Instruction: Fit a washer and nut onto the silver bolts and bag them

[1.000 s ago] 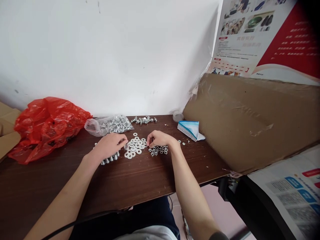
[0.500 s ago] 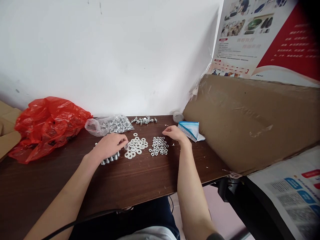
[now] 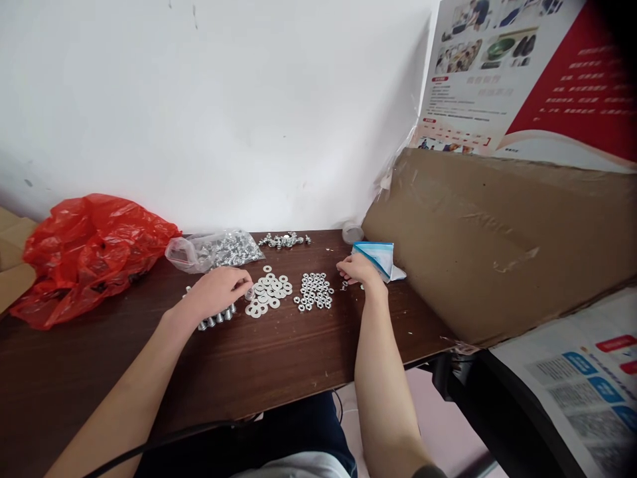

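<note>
My left hand [image 3: 219, 290] is closed in a pinch at the left edge of a pile of flat washers [image 3: 273, 287]. A small round metal piece shows at its fingertips, its kind unclear. Beneath that hand stand several bolts [image 3: 219, 317] in rows, partly covered by the palm. Hex nuts [image 3: 314, 291] lie in a loose grid right of the washers. Beyond them, my right hand [image 3: 359, 269] has its fingers drawn together just above a small metal piece [image 3: 344, 285] too small to name. Whether the fingers grip it cannot be made out.
A clear bag of metal parts [image 3: 223, 251] and a heap of assembled bolts [image 3: 284, 240] lie along the wall. At the left is a red plastic bag [image 3: 99, 252]. A blue-and-white packet [image 3: 381, 257], a round clear container [image 3: 353, 232] and a cardboard sheet [image 3: 497, 245] are at the right.
My right hand has moved right, away from the nuts, to the small metal piece. My left hand stays pinched beside the washers. The view has shifted slightly.
</note>
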A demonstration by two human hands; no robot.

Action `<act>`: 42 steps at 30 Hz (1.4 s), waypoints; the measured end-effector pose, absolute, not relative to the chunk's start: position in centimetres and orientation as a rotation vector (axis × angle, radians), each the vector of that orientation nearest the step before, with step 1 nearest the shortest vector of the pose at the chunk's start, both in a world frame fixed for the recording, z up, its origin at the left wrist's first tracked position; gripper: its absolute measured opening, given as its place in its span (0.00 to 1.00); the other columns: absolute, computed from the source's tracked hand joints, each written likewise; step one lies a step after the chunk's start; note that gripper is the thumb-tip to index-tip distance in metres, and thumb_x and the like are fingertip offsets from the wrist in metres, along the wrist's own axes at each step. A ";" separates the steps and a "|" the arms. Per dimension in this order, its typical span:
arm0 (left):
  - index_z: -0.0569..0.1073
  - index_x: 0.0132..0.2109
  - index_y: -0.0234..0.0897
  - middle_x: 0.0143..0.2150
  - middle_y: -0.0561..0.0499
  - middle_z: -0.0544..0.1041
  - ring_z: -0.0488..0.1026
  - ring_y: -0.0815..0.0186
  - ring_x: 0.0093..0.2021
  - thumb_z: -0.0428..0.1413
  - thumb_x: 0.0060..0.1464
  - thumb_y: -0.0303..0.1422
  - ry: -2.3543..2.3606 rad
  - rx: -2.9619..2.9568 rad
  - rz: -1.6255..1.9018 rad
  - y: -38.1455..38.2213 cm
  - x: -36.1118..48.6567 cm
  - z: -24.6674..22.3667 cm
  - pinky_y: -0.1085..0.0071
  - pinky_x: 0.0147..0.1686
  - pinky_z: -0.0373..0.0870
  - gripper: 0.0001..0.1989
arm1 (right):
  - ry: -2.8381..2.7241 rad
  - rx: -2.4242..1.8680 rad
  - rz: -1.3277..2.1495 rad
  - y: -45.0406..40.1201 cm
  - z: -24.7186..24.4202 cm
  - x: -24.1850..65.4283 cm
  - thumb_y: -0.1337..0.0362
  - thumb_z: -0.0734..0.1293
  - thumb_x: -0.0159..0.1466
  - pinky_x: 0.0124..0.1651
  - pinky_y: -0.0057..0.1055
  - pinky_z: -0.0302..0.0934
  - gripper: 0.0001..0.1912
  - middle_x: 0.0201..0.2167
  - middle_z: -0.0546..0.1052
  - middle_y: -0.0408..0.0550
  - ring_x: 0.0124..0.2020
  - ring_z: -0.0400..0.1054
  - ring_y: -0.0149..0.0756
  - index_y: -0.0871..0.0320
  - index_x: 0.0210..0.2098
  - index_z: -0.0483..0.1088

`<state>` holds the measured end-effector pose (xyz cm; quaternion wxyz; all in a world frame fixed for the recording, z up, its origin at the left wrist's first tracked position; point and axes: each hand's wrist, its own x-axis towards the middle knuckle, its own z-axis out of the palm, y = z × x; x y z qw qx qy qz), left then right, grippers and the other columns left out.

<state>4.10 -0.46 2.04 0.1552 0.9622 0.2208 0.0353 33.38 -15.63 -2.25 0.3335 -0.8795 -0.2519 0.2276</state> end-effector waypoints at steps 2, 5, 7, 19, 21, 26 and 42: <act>0.76 0.36 0.37 0.37 0.47 0.78 0.72 0.61 0.36 0.45 0.59 0.39 0.621 2.764 0.100 -0.4 4.1 1.9 0.67 0.38 0.64 0.16 | -0.670 -2.231 0.632 -15.5 -1.7 32.7 0.73 0.65 0.57 0.24 0.27 0.65 0.07 0.23 0.73 0.49 0.19 0.65 0.28 0.62 0.23 0.67; 0.76 0.37 0.36 0.38 0.47 0.78 0.72 0.61 0.37 0.45 0.60 0.39 0.596 2.779 0.108 -0.3 4.2 1.8 0.67 0.39 0.64 0.17 | -0.717 -2.124 0.718 -15.6 -1.3 32.0 0.72 0.63 0.60 0.27 0.26 0.68 0.08 0.25 0.74 0.49 0.21 0.67 0.28 0.62 0.24 0.67; 0.76 0.38 0.36 0.39 0.46 0.78 0.72 0.61 0.38 0.45 0.60 0.39 0.591 2.778 0.113 -0.2 4.1 1.7 0.66 0.39 0.64 0.18 | -0.756 -2.061 0.790 -15.6 -1.2 31.7 0.71 0.62 0.62 0.29 0.26 0.68 0.09 0.25 0.75 0.49 0.23 0.69 0.28 0.62 0.25 0.66; 0.75 0.39 0.39 0.40 0.47 0.76 0.71 0.60 0.40 0.45 0.61 0.43 0.545 2.789 0.165 -0.2 4.2 0.7 0.66 0.38 0.64 0.18 | -1.541 -1.964 0.462 -12.4 -0.3 27.1 0.65 0.68 0.59 0.37 0.28 0.59 0.05 0.33 0.79 0.47 0.33 0.70 0.33 0.60 0.32 0.76; 0.75 0.39 0.39 0.41 0.48 0.75 0.71 0.61 0.40 0.46 0.61 0.43 0.536 2.795 0.165 -0.3 4.2 0.7 0.66 0.37 0.64 0.17 | -1.597 -1.985 0.528 -11.9 -0.6 26.7 0.68 0.69 0.58 0.35 0.27 0.59 0.03 0.31 0.79 0.46 0.31 0.70 0.32 0.60 0.30 0.76; 0.77 0.40 0.39 0.42 0.48 0.74 0.70 0.62 0.39 0.50 0.58 0.42 0.512 2.797 0.142 0.0 4.1 0.5 0.68 0.37 0.64 0.15 | -1.600 -2.022 0.566 -11.8 -1.1 26.7 0.72 0.68 0.56 0.33 0.26 0.58 0.05 0.28 0.78 0.45 0.29 0.69 0.31 0.60 0.28 0.76; 0.75 0.41 0.37 0.40 0.49 0.75 0.72 0.62 0.40 0.54 0.53 0.31 0.554 2.841 0.081 -0.2 4.3 0.7 0.67 0.40 0.65 0.08 | -1.917 -1.794 0.235 -9.7 -2.3 22.5 0.70 0.61 0.67 0.57 0.40 0.58 0.15 0.51 0.72 0.59 0.54 0.64 0.43 0.67 0.52 0.68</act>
